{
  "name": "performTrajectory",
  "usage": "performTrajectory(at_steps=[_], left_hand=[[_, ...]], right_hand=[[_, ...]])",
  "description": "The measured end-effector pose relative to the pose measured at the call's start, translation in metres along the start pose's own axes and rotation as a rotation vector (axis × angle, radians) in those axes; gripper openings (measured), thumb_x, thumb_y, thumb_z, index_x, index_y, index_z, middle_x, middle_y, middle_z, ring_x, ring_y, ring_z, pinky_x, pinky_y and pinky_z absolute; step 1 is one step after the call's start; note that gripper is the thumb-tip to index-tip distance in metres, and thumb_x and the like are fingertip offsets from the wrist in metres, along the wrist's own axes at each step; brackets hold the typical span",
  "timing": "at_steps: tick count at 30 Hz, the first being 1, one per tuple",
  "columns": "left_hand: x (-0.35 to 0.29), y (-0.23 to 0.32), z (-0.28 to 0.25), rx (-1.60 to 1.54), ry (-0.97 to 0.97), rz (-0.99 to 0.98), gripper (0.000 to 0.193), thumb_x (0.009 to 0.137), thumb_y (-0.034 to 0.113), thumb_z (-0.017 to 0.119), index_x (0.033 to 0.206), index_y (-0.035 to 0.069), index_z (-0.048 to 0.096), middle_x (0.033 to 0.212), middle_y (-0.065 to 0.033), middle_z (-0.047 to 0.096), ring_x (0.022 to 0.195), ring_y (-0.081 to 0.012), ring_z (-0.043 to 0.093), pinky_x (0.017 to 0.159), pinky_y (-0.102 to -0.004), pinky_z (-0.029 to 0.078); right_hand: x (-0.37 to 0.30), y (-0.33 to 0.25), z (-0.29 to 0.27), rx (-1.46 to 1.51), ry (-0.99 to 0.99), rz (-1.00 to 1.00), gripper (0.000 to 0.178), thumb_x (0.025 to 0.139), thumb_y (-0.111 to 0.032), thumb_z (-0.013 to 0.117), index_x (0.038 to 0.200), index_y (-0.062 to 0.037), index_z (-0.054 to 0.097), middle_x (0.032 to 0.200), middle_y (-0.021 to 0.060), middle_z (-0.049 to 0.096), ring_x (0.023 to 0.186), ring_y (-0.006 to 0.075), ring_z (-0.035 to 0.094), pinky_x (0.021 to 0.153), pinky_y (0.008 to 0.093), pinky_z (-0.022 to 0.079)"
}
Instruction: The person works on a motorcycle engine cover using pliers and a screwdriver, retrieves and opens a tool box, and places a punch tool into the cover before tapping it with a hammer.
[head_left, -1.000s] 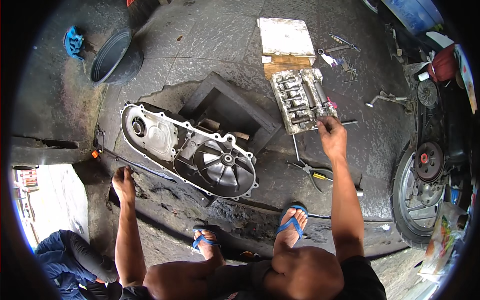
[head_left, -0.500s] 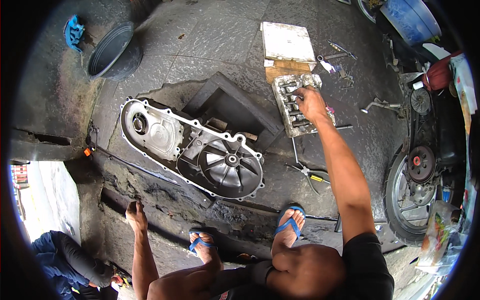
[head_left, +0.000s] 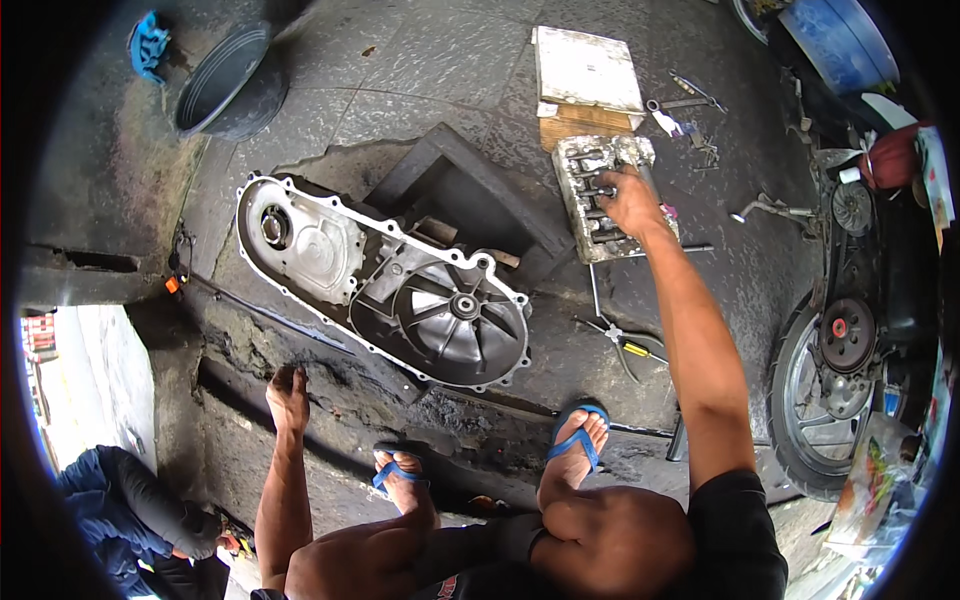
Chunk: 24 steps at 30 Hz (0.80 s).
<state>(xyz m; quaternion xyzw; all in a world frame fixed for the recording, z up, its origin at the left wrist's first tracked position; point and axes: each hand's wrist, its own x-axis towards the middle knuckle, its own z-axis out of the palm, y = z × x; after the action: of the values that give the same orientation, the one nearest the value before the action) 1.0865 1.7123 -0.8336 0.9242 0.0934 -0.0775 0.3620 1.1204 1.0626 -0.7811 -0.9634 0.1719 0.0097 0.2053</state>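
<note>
My right hand (head_left: 634,204) reaches into a worn, whitish socket tray (head_left: 592,148) on the floor, at the far right of the middle. Its fingers are bent and pinched round a dark socket (head_left: 604,190), partly hidden by the hand; several more sockets lie in rows there. Low on the left, my left hand (head_left: 288,402) is closed above the dirty ledge, and whatever it may hold is hidden. Between the hands a long, grey metal engine crankcase (head_left: 330,265) lies with its hollow side up, showing a ribbed round recess.
Pliers (head_left: 622,345) and a yellow-handled screwdriver (head_left: 645,351) lie right of my feet. Beyond the tray are a white lid (head_left: 588,70) and wrenches (head_left: 690,102). A motorcycle wheel (head_left: 800,410) stands at right, a black basin (head_left: 235,95) far left. Another person (head_left: 140,510) is at lower left.
My left hand has risen slightly and shifted a little right, still closed. My right hand stays at the tray, its fingers slightly shifted among the sockets. The whole view has tilted slightly.
</note>
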Motion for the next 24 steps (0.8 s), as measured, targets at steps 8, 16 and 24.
performTrajectory(at_steps=[8, 16, 24], left_hand=[[-0.026, 0.008, -0.009, 0.164, -0.001, 0.054, 0.030, 0.093, 0.025, 0.059, 0.085, -0.003, 0.064, 0.072, -0.0180, 0.065, 0.065, -0.0327, 0.062, 0.066, -0.0400, 0.049], [-0.021, 0.031, 0.001, 0.132, -0.010, 0.013, 0.034, 0.093, 0.030, 0.061, 0.086, -0.003, 0.065, 0.072, -0.0201, 0.064, 0.066, -0.0316, 0.064, 0.067, -0.0398, 0.050], [-0.034, 0.032, 0.002, 0.058, -0.035, -0.074, 0.030, 0.093, 0.027, 0.063, 0.091, -0.003, 0.067, 0.080, -0.0196, 0.070, 0.072, -0.0290, 0.067, 0.071, -0.0372, 0.051]], right_hand=[[0.008, -0.007, 0.007, 0.067, 0.108, 0.013, 0.030, 0.088, -0.018, 0.067, 0.116, -0.0107, 0.071, 0.121, 0.0218, 0.061, 0.110, 0.0401, 0.061, 0.098, 0.0457, 0.048], [0.024, 0.002, 0.000, -0.177, 0.068, -0.052, 0.030, 0.089, -0.019, 0.069, 0.117, -0.0062, 0.070, 0.113, 0.0216, 0.063, 0.107, 0.0409, 0.062, 0.093, 0.0464, 0.048], [0.028, -0.008, 0.000, -0.193, 0.021, -0.109, 0.029, 0.091, -0.016, 0.066, 0.118, -0.0043, 0.067, 0.115, 0.0238, 0.062, 0.108, 0.0428, 0.061, 0.094, 0.0474, 0.048]])
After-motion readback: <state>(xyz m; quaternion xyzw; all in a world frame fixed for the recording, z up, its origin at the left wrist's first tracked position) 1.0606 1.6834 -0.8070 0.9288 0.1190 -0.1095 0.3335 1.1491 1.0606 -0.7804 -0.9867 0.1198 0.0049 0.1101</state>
